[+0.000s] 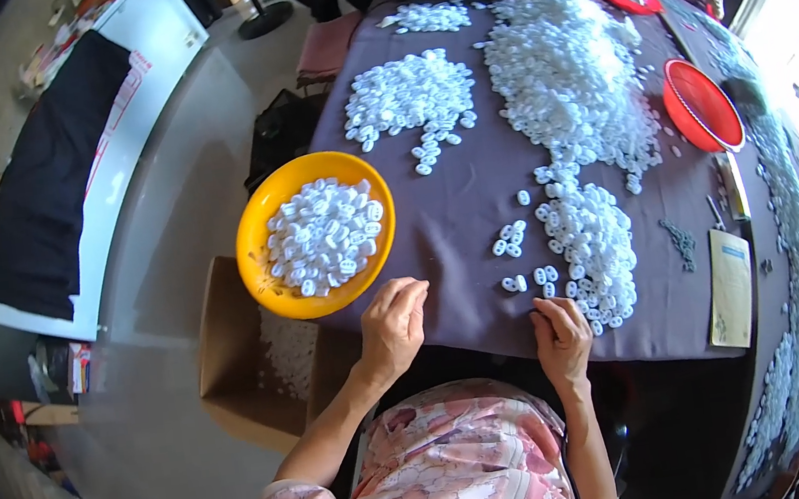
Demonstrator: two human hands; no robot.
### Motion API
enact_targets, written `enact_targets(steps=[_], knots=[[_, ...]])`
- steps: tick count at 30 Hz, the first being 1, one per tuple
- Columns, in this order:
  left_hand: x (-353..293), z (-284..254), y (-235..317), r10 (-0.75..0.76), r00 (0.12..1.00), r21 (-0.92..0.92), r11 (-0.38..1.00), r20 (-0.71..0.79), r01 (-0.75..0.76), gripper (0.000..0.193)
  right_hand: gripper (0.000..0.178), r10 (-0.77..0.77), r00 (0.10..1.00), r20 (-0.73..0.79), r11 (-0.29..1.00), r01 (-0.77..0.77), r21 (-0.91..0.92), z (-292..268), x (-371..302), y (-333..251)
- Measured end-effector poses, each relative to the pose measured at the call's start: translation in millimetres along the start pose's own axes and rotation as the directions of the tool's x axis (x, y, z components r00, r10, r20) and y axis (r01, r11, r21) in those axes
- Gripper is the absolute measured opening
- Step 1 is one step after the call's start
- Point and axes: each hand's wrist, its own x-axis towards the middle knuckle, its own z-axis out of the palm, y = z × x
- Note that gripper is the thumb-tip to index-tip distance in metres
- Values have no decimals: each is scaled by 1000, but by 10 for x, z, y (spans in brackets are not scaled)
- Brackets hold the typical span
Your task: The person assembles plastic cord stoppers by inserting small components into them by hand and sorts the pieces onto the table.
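My left hand rests at the near edge of the purple-covered table, fingers curled and pinched together, just right of a yellow bowl holding several small white plastic pieces. My right hand sits at the table's edge with fingers bent, touching the near end of a long heap of white pieces. A few loose white pieces lie between the two hands. Whether either hand holds a piece is hidden.
A second heap of white pieces lies beyond the bowl, and a large heap runs up the table. Red baskets stand at the right. An open cardboard box sits on the floor at the left. A tan booklet lies near the right edge.
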Motion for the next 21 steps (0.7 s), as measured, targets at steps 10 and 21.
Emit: enact_targets(steps=[10,21], knots=[[80,568,401,72,975,-266,964,211,-14,12,17,62,998,-8,994,-61,96,-84,15,16],[113,888,489,115,968,-144,986,221,-84,12,15,145,989,43,948,-151,279,-468,16,124]])
